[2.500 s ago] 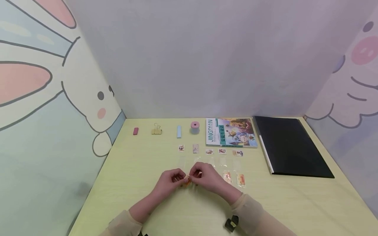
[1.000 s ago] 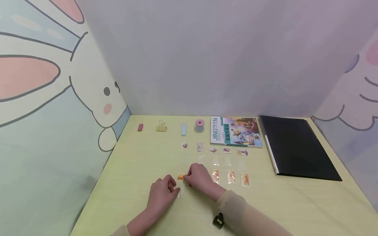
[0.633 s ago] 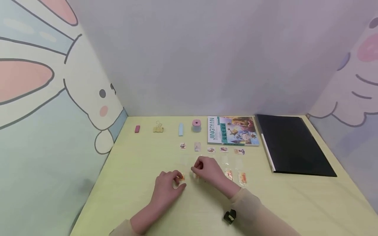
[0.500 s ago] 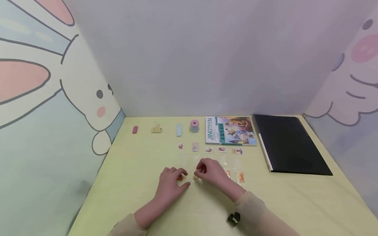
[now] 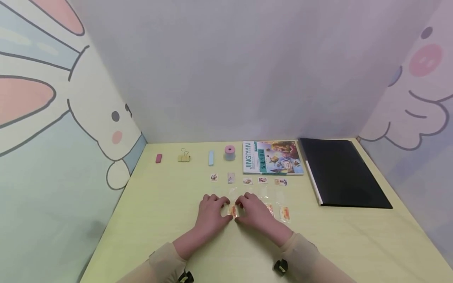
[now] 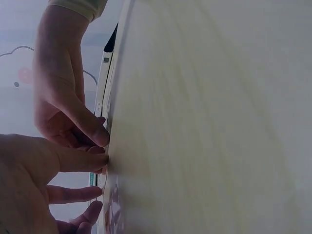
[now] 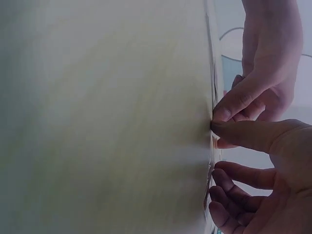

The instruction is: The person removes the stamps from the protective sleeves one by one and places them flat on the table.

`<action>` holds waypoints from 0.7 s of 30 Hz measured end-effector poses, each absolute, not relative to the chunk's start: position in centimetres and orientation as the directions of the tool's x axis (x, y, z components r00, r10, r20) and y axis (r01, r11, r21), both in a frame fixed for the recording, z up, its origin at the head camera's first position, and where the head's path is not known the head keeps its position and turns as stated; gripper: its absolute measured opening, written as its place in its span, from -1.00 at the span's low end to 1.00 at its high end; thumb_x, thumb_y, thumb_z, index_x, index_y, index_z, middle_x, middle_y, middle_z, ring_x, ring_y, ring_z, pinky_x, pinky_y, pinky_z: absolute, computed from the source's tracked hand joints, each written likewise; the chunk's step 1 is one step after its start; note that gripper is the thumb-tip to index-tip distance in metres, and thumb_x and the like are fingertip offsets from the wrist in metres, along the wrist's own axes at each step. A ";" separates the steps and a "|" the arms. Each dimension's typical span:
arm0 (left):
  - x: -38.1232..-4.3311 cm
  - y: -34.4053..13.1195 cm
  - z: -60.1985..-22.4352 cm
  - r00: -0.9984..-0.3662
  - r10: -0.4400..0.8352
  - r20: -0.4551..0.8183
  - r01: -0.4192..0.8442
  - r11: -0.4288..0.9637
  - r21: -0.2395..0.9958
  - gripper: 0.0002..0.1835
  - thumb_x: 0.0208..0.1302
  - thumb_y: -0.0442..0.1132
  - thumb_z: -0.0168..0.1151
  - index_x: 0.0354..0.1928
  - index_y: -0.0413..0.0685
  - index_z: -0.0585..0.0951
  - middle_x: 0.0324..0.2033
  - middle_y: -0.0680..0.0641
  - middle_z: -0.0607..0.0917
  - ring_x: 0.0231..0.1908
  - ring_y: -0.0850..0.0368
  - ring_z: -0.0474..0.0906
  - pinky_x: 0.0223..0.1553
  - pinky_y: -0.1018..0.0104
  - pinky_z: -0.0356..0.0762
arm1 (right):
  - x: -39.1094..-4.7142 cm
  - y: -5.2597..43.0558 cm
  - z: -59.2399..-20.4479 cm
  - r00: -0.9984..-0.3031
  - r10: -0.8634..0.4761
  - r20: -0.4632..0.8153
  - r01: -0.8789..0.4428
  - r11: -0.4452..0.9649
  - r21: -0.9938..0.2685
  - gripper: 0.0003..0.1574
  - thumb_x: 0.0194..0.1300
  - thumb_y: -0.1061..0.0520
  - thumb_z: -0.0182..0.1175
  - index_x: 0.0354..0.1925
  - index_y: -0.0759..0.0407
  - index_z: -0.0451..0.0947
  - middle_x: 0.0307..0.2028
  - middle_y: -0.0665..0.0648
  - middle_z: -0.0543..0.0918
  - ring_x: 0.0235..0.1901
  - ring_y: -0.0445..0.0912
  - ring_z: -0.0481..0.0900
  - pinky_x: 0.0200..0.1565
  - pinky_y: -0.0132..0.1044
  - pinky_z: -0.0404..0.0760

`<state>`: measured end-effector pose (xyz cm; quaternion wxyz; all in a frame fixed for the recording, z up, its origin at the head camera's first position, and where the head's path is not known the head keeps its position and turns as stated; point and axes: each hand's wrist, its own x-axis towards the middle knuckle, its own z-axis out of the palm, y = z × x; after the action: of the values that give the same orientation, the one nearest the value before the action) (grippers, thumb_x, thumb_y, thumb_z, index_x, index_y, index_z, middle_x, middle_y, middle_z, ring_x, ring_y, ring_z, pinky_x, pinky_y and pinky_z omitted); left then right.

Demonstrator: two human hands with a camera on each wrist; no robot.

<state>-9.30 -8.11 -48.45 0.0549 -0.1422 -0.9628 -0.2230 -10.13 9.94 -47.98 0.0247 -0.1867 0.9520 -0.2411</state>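
A small orange card [image 5: 232, 211] in a clear sleeve lies flat on the table between both hands. My left hand [image 5: 212, 212] rests at its left edge, thumb and forefinger spread apart at the corners. Mirroring it, my right hand [image 5: 256, 214] touches the right edge with thumb and fingers apart. In the left wrist view the left thumb and right hand [image 6: 61, 97] meet close to the tabletop; the right wrist view shows the left hand [image 7: 273, 68] beyond the right thumb. Another orange card [image 5: 270, 209] shows partly beside the right hand, and one more orange card [image 5: 284, 212] lies farther right.
Clear sleeves [image 5: 264, 192] lie in a row beyond the hands, with several small picture cards [image 5: 247, 181] behind. Farther back are a pink eraser-like block [image 5: 159, 158], binder clip [image 5: 184, 157], light-blue stick [image 5: 211, 158], pink-topped roll [image 5: 230, 153], book [image 5: 272, 158] and black folder [image 5: 343, 173].
Earlier both hands pinched an orange piece together; then the right hand set it down at left. The right hand moved to the sleeved card, and the left hand has shifted right to its other edge.
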 end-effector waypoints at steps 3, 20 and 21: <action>-9.3 -8.1 -48.5 -0.949 0.263 0.174 0.313 0.858 0.407 -0.58 -0.20 0.03 0.50 -0.23 0.14 0.62 -0.42 0.06 0.46 -0.31 0.06 0.25 -0.23 0.20 0.21 | -10.1 9.9 -47.9 -0.927 -0.373 0.049 -0.352 0.815 -0.460 -0.45 -0.20 -0.05 0.47 -0.19 0.04 0.52 -0.38 -0.10 0.40 -0.33 -0.15 0.34 -0.28 -0.27 0.39; -9.5 -7.5 -48.2 -0.941 0.302 0.152 0.336 0.782 0.525 -0.77 -0.07 -0.16 0.45 -0.50 0.16 0.51 -0.58 0.20 0.55 -0.45 0.16 0.24 -0.33 0.31 0.15 | -10.2 9.5 -47.9 -0.907 -0.415 0.063 -0.382 0.753 -0.536 -0.73 -0.12 0.09 0.43 -0.41 -0.03 0.53 -0.42 -0.04 0.50 -0.36 -0.15 0.36 -0.26 -0.27 0.39; -9.4 -7.6 -48.1 -0.942 0.297 0.155 0.333 0.774 0.538 -0.78 -0.06 -0.17 0.44 -0.51 0.17 0.51 -0.57 0.22 0.56 -0.46 0.18 0.24 -0.35 0.33 0.16 | -10.3 9.5 -47.8 -0.903 -0.425 0.067 -0.386 0.731 -0.562 -0.77 -0.09 0.12 0.41 -0.43 -0.03 0.53 -0.43 -0.04 0.53 -0.37 -0.16 0.38 -0.28 -0.29 0.41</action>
<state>-9.39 -7.57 -48.08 0.0308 -0.1672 -0.9413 -0.2915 -10.27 9.53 -47.83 0.0330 -0.2182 0.9299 -0.2944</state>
